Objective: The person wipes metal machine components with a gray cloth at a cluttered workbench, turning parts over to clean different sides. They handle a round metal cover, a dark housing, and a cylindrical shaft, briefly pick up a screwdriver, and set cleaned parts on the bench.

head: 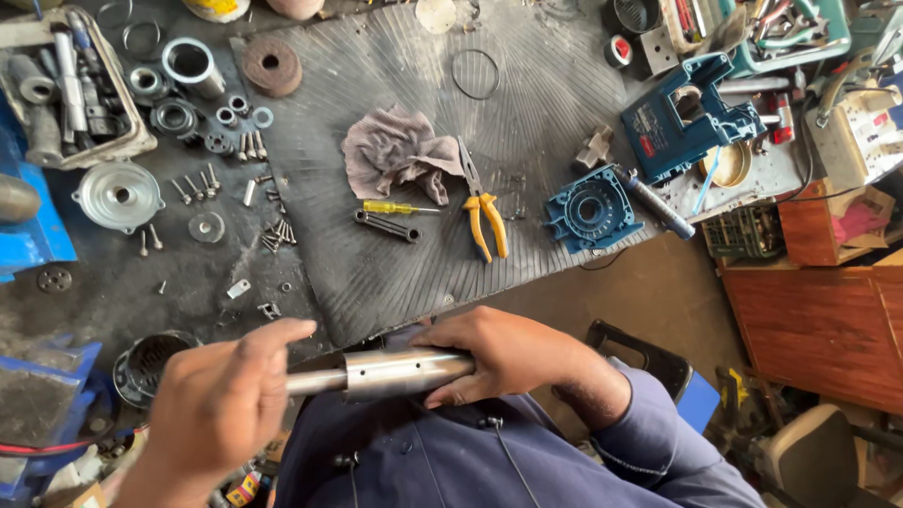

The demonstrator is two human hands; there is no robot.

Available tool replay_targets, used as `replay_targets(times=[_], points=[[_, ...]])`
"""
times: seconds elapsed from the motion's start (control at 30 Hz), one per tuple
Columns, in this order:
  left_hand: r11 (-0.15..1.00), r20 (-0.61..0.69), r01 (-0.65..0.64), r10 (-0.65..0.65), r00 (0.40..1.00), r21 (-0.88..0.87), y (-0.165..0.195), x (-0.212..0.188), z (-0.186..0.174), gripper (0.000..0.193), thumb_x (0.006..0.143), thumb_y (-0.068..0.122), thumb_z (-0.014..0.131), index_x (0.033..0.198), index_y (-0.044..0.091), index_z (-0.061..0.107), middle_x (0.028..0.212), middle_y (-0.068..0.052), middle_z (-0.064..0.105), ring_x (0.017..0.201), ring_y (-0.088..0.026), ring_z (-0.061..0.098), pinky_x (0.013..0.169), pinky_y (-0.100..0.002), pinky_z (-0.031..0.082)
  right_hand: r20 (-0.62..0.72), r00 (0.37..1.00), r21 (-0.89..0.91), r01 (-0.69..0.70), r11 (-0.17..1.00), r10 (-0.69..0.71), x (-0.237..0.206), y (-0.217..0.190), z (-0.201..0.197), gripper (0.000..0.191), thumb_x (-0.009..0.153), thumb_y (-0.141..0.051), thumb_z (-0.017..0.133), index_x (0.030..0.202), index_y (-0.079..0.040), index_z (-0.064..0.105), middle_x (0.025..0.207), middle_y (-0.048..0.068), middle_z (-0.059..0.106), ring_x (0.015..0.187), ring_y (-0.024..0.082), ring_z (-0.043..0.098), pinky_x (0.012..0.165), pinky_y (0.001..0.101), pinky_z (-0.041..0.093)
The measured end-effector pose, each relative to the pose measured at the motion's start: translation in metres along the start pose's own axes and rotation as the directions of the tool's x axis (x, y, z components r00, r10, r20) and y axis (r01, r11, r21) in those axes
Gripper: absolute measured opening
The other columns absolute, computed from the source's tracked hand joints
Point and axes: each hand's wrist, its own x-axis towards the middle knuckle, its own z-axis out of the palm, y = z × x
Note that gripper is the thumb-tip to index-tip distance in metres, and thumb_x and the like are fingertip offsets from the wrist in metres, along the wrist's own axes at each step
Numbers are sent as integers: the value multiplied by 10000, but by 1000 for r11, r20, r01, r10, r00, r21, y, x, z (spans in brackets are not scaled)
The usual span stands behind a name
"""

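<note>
Cluttered workshop desk [113, 282], dark and greasy, with a ribbed black rubber mat [395, 245] laid across its middle; on the mat lie a crumpled grey rag [395, 150], a yellow-handled screwdriver [395, 207], a pair of pliers with orange-yellow handles [482, 212] and a thin wire ring [475, 73]. Left of the mat, loose screws [273, 235], washers, bearings and a round silver cover plate [118, 195] are scattered about; a tray of metal parts [66, 89] sits at the far left corner. To the right, a blue round motor housing [591, 212] rests at the mat's edge, with a larger blue tool casing [687, 118] just beyond it.

Close to the person's chest, well below the mat, a steel cylinder [404, 370] with a narrower shaft at one end is held level between both hands; the right hand [508, 356] has its grip wrapped around the thicker end, fingers curled under and thumb over the top; the left hand [221, 400] closes its grip over the thin shaft end, index finger stretched along the top towards the cylinder; both hands touch the metal. Dark blue sleeves and shirt front fill the bottom of the view.
</note>
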Motion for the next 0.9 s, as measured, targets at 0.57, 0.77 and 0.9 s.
replay_targets(times=[0.57, 0.77, 0.9], points=[[921, 383, -36, -126, 915, 388, 18, 10, 12, 322, 766, 357, 730, 953, 132, 597, 761, -15, 647, 738, -244, 713, 559, -407, 537, 27, 978, -143, -199, 970, 205, -6, -11, -20, 534, 810, -278, 806, 1249, -46, 609, 1018, 159, 746, 923, 357, 734, 775, 440, 571], [840, 304, -13, -182, 935, 543, 29, 25, 42, 114, 759, 225, 717, 760, 180, 612, 628, -12, 634, 607, -247, 704, 517, -402, 555, -63, 933, -425, -347, 836, 354, 1, -29, 0, 545, 694, -238, 806, 1167, -81, 585, 867, 166, 718, 837, 386, 694, 695, 498, 533], [887, 416, 34, -249, 874, 461, 28, 25, 26, 192, 689, 336, 724, 780, 186, 646, 646, -39, 687, 609, -272, 718, 495, -405, 559, -99, 980, -555, -198, 808, 172, -11, -29, -4, 465, 744, -200, 767, 1145, -46, 588, 910, 162, 708, 846, 385, 692, 691, 492, 539]])
